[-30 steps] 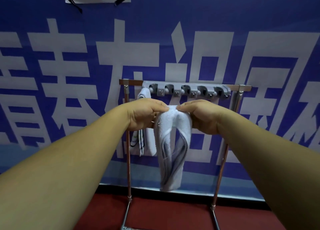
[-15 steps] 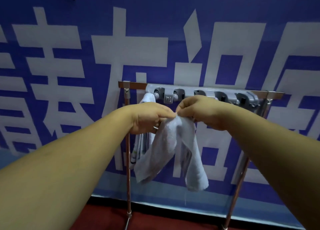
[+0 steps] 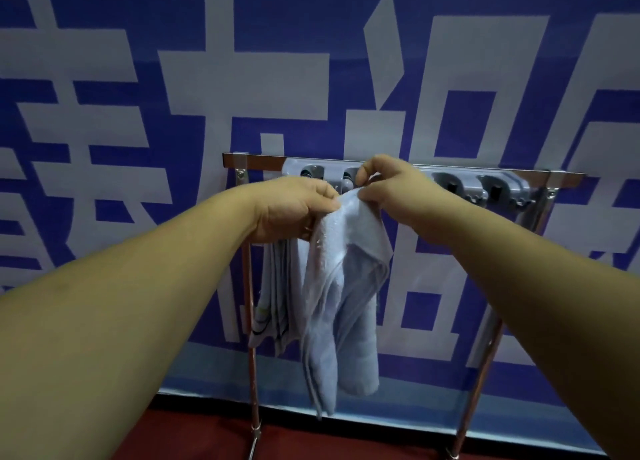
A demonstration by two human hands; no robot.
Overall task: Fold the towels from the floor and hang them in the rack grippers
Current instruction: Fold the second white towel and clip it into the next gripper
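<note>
Pinching the top fold of the pale blue towel (image 3: 346, 286) between the curled fingers of my left hand (image 3: 294, 210) and my right hand (image 3: 391, 189), I hold it just below the grey gripper strip (image 3: 498, 186), near its left end. Its loose ends dangle free under the strip, above the red floor (image 3: 194, 439). A striped towel (image 3: 277, 303) hangs under the strip's left end, crowding mine. Slots toward the strip's right end sit uncovered. The rack's copper legs (image 3: 481, 373) flank the cloth, and a blue banner (image 3: 242, 78) stands behind.

towel (image 3: 341, 286): lifted up to the gripper strip (image 3: 472, 182) | right hand (image 3: 391, 196): now higher
</note>
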